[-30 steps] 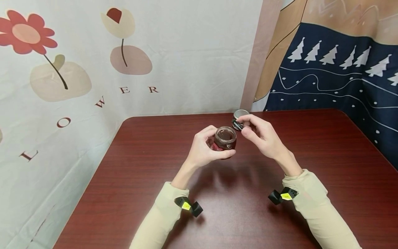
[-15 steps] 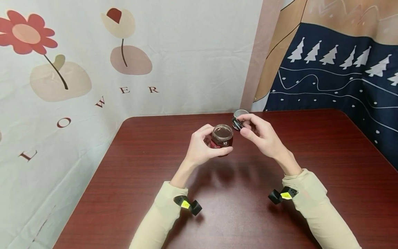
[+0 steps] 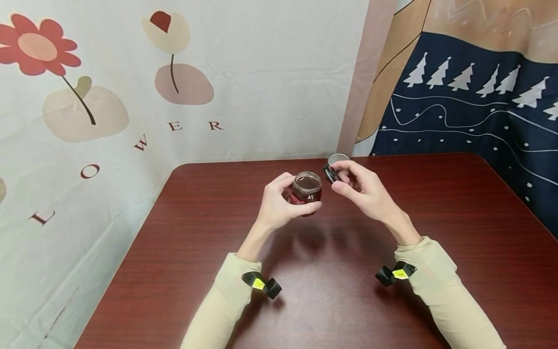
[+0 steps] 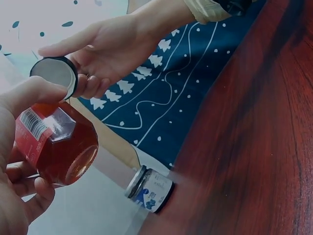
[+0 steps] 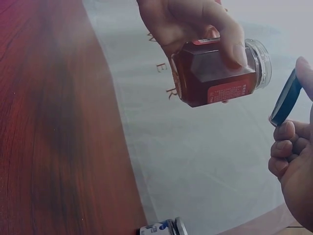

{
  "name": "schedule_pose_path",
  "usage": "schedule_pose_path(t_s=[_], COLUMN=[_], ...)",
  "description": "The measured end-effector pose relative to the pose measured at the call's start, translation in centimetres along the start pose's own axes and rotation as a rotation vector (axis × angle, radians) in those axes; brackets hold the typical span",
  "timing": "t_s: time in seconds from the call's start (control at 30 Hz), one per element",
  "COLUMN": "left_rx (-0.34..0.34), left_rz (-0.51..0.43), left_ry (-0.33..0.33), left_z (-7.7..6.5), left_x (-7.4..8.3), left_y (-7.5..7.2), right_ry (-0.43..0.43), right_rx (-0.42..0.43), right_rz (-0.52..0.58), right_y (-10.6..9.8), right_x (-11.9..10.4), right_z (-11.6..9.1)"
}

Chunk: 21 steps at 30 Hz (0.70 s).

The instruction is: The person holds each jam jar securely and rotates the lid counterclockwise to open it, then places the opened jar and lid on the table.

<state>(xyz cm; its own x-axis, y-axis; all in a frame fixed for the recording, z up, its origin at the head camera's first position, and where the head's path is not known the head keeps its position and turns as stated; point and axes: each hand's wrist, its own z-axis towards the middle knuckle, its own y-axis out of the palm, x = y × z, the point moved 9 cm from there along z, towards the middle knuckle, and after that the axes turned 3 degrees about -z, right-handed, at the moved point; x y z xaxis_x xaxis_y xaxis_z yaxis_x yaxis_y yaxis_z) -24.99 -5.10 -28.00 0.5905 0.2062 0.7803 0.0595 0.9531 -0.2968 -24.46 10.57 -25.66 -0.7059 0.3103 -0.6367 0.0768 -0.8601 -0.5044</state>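
My left hand grips a glass jar of dark reddish-brown content above the table, its mouth uncovered. A red label with a barcode wraps the jar in the left wrist view. Just to the right, my right hand pinches a black lid by its edge, thumb on one side and fingers on the other. In the right wrist view the lid is tilted on its side, apart from the jar's threaded glass neck.
A second jar with a white and blue label and a closed lid stands at the table's back edge, partly behind the right hand in the head view. Printed cloth hangs behind the dark red table.
My left hand has moved a little left and away from me with the jar, widening the gap to the lid. The right hand has shifted slightly left, the lid turning more edge-on.
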Motion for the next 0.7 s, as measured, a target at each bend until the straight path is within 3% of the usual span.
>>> schedule_pose_path(t_s=[0.1, 0.3, 0.53, 0.7], left_rx=[0.007, 0.022, 0.048, 0.069], left_rz=[0.029, 0.029, 0.046, 0.058], left_ry=[-0.010, -0.021, -0.056, -0.063], left_z=[0.0, 0.1, 0.2, 0.3], left_x=[0.3, -0.5, -4.3, -5.1], left_y=[-0.2, -0.5, -0.6, -0.9], right_ry=[0.003, 0.014, 0.043, 0.068], right_rx=[-0.002, -0.006, -0.008, -0.014], right_rz=[0.002, -0.002, -0.004, -0.007], right_y=[0.1, 0.4, 0.8, 1.1], right_x=[0.1, 0.3, 0.8, 1.1], right_z=[0.1, 0.2, 0.2, 0.1])
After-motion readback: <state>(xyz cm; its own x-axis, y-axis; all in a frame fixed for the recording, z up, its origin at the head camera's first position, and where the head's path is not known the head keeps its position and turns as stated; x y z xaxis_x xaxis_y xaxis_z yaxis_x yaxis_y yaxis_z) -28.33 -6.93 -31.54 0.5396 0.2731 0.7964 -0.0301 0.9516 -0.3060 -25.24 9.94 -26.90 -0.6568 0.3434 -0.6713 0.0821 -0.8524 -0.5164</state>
